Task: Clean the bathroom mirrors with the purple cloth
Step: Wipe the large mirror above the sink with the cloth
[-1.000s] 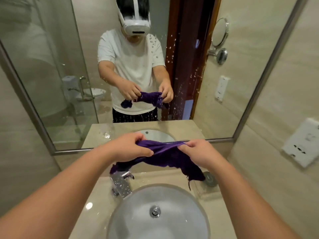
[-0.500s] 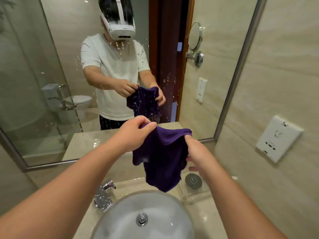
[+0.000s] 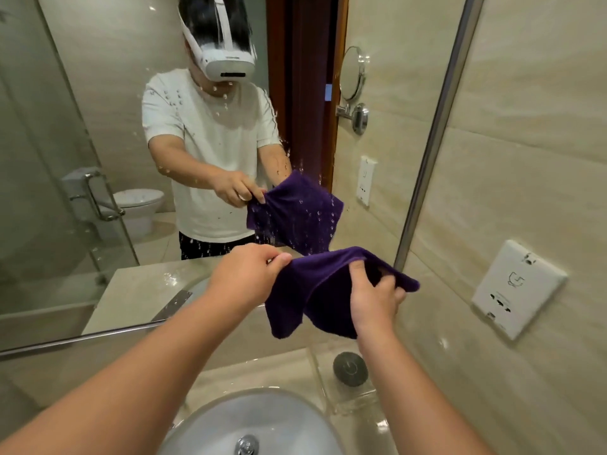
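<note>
left hand [image 3: 244,277] pinches fuzzy purple cloth [image 3: 315,290] | right hand [image 3: 372,298] grips its drooping folds | droplet-spotted mirror [image 3: 98,110] behind

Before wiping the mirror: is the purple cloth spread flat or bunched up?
Partly spread: the purple cloth hangs in folds between the left hand pinching its edge and the right hand gripping it.

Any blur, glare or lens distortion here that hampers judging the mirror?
Head view: wide-angle lens bows the mirror frame; droplets speckle the glass; purple cloth, left hand and right hand look slightly soft; small glints on the wet counter; lighting even.
</note>
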`<state>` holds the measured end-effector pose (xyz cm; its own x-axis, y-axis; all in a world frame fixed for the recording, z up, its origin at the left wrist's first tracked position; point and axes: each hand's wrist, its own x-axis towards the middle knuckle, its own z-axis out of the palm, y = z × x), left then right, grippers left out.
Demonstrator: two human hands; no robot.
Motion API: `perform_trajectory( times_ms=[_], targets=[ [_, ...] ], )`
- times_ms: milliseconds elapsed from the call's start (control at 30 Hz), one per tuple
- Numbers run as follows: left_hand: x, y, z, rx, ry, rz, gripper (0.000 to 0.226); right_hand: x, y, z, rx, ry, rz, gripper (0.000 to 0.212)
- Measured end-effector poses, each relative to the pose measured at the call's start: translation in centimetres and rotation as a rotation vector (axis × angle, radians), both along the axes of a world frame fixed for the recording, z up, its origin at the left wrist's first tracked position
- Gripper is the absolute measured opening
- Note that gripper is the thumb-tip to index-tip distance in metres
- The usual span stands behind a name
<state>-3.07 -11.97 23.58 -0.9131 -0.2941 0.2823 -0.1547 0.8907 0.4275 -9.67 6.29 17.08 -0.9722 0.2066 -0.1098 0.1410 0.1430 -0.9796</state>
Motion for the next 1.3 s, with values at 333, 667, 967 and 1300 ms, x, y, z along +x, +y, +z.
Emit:
perform_trajectory(
  times_ms=[333,667,967,1300],
  targets=[
    [-8.2,1.4,-1.9,1.028,-0.006,0.155,0.022,-12.2,-3.9,-0.6,0.303,0.217,-0.015,0.117],
    [-9.8,1.0,-6.0,0.853,0.848,0.127,0.036,-13.8,-14.2,4.8,0.696,0.981,-0.041,0.103],
    [-12.6,-1.3,-0.1,0.183,0.662,0.268,0.077,-14.6,-15.2,12.9,0.559,1.118,-0.170,0.077],
    [-13.1,-1.3,-13.4,-0.488,0.191,0.105,0.067,-16.0,-11.5,-6.6,0.302,0.364,-0.268,0.103]
  ],
)
